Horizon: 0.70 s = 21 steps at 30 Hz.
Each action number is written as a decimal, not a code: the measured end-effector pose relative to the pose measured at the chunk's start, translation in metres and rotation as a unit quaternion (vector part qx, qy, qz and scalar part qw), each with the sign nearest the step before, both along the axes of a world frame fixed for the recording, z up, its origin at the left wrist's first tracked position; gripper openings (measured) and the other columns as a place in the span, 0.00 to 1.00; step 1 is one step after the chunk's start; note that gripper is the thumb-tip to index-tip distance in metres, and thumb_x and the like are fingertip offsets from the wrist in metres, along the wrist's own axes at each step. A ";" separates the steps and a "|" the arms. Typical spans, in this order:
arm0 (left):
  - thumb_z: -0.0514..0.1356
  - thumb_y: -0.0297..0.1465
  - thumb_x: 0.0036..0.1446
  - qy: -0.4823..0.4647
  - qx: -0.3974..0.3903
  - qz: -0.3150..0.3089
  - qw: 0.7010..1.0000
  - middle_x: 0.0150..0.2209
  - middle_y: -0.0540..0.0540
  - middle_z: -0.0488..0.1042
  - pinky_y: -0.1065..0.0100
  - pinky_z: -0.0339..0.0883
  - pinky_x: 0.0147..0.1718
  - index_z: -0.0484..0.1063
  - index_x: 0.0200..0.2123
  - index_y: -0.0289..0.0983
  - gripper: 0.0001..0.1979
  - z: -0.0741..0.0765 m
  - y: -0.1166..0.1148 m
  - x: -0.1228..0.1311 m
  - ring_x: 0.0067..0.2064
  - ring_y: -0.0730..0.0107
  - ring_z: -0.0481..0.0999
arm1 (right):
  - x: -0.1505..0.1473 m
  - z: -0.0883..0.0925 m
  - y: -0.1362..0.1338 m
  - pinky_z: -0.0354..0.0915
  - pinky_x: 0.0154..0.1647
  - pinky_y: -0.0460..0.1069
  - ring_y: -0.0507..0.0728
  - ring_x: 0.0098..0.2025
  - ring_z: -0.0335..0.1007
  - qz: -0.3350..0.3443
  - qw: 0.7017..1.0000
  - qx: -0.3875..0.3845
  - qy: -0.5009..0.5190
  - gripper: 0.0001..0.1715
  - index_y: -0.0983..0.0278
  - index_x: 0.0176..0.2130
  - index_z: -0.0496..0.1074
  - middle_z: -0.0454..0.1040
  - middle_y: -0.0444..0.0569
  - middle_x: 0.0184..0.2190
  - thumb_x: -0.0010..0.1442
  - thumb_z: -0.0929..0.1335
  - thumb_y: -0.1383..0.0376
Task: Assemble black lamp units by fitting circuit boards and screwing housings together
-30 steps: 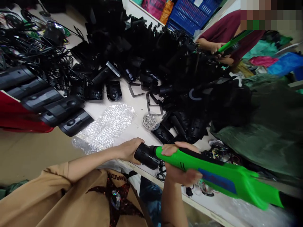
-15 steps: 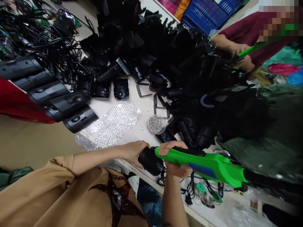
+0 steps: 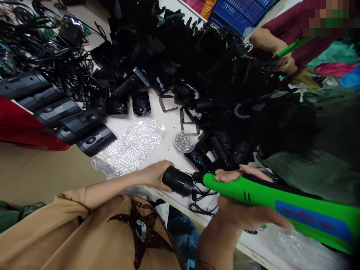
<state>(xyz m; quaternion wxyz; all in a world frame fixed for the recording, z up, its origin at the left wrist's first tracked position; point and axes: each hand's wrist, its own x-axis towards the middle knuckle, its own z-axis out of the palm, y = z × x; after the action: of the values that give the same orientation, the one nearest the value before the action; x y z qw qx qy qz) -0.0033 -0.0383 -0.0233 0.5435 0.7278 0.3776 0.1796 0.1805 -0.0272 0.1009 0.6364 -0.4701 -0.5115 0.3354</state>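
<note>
My left hand (image 3: 154,174) is closed around the black cylindrical end (image 3: 177,180) of a handheld tool. My right hand (image 3: 242,217) wraps the tool's bright green handle (image 3: 281,197), with fingers above and below it. A blue label panel (image 3: 312,220) sits on the handle, which runs off the lower right edge. Thin black wires (image 3: 202,204) hang beneath the tool, close to my right hand. Bubble wrap (image 3: 131,148) lies just beyond my left hand, apart from it.
A heap of black plastic parts (image 3: 202,63) and tangled black cables (image 3: 47,63) cover the white table (image 3: 168,120). Black cylinders (image 3: 59,112) lie at left, and a dish of small metal pieces (image 3: 183,142) is central. A co-worker's hand (image 3: 284,63) holds a green handle at upper right.
The green handle has swung nearer the camera and now looks larger, reaching the lower right edge. Both my hands moved with it. The view has shifted slightly.
</note>
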 end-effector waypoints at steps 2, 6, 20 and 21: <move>0.68 0.43 0.39 0.002 -0.010 -0.002 1.000 0.47 0.40 0.64 0.60 0.64 0.44 0.54 0.53 0.38 0.41 0.000 0.005 -0.003 0.48 0.56 0.67 | 0.009 0.008 -0.009 0.66 0.34 0.59 0.60 0.24 0.69 -0.002 0.999 -0.038 -0.011 0.46 0.64 0.41 0.70 0.72 0.45 0.21 0.37 0.65 0.32; 0.65 0.40 0.46 -0.030 0.010 -0.040 0.999 0.57 0.37 0.56 0.58 0.60 0.51 0.50 0.58 0.41 0.39 0.001 0.019 -0.009 0.55 0.55 0.62 | 0.017 0.009 -0.027 0.65 0.32 0.57 0.57 0.20 0.64 -0.035 0.998 -0.055 0.018 0.48 0.65 0.45 0.69 0.69 0.42 0.18 0.39 0.64 0.32; 0.66 0.30 0.41 0.189 0.249 -0.105 0.944 0.50 0.36 0.63 0.55 0.61 0.46 0.59 0.52 0.36 0.33 0.022 0.049 0.015 0.49 0.49 0.66 | 0.015 -0.009 -0.034 0.62 0.34 0.54 0.53 0.22 0.63 -0.048 0.996 0.036 0.063 0.22 0.64 0.38 0.68 0.66 0.40 0.19 0.52 0.64 0.50; 0.66 0.31 0.41 0.201 0.261 -0.111 0.938 0.49 0.35 0.63 0.55 0.62 0.45 0.59 0.50 0.35 0.32 0.022 0.048 0.016 0.48 0.50 0.66 | 0.013 -0.010 -0.040 0.62 0.33 0.53 0.53 0.22 0.63 -0.033 0.997 0.040 0.062 0.22 0.64 0.38 0.68 0.66 0.40 0.19 0.52 0.64 0.50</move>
<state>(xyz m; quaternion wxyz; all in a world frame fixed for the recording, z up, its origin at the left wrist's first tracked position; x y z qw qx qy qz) 0.0128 0.0099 -0.0009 0.2638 0.9023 0.3356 0.0597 0.1932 -0.0670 0.0913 0.6957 -0.4391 -0.4683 0.3222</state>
